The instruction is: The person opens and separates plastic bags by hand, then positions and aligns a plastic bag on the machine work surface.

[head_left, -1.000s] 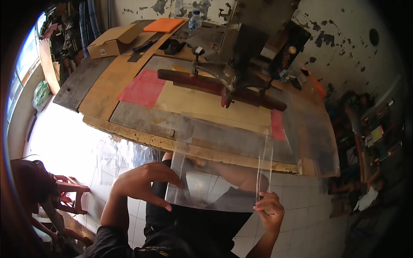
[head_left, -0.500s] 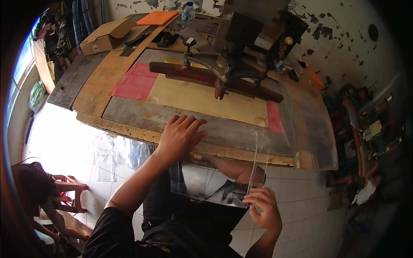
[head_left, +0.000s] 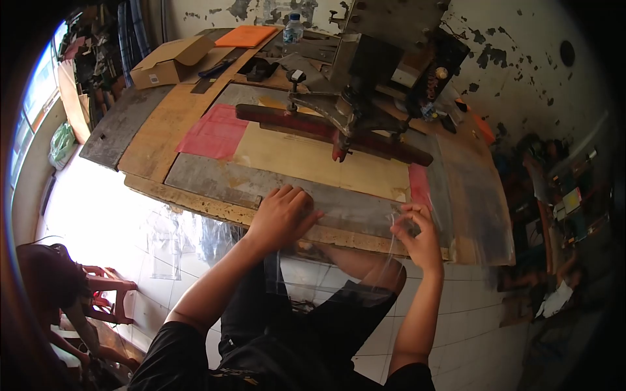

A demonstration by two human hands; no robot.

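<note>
Clear plastic sheet (head_left: 339, 260): spanning between both hands, hanging below them by the worktable's (head_left: 195, 204) front edge.
Left hand (head_left: 285, 212): curling at the sheet's left; fingertips hidden, cannot tell whether gripping.
Right hand (head_left: 416, 228): pinching the right edge.
Sheet step (judged): being spread and aligned.
Next move (judged): calling for even tension.

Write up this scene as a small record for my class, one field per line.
Left hand: fingers curled at a clear, thin plastic sheet; grip unclear
Right hand: fingers bent beside the same sheet's edge; pinch unclear
Sheet position: between the hands, hanging partly below the table's worn, pale front edge
Machine part: long, dark-red metal bar above a pale yellow rectangular panel; contact unclear
Table back: brown cardboard box, flat orange rectangle, clear plastic bottle
</note>
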